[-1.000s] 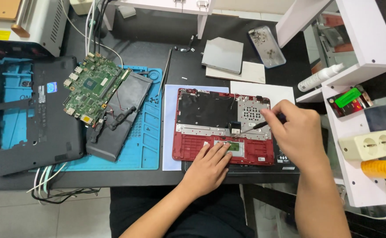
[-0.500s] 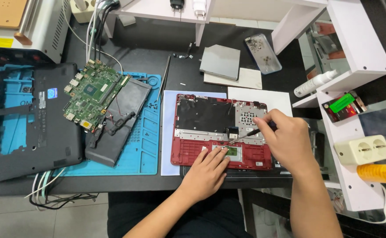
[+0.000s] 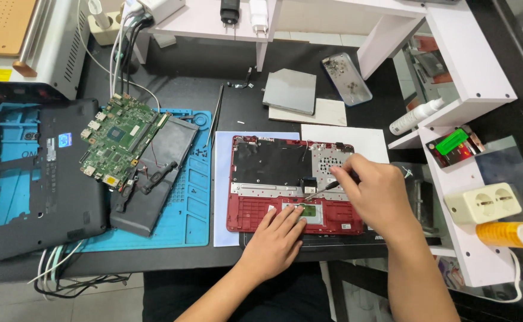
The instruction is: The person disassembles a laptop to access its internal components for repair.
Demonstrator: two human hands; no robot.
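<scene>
— What's changed at the red laptop shell [image 3: 291,185]?

— The right hand [image 3: 378,194], fingers pinching a screwdriver [image 3: 324,188], has shifted its tip toward the shell's middle; the left hand [image 3: 276,241] stays flat, fingers released, on its front edge.

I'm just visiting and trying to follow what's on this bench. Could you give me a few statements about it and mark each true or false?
1. The right hand holds a thin tool over the red laptop shell. True.
2. The left hand lifts the green circuit board. False: it rests on the red shell; the board lies on the blue mat.
3. The black laptop cover lies left of the mat. True.
4. A white bottle stands on the mat. False: the white bottle lies on the white shelf.
</scene>
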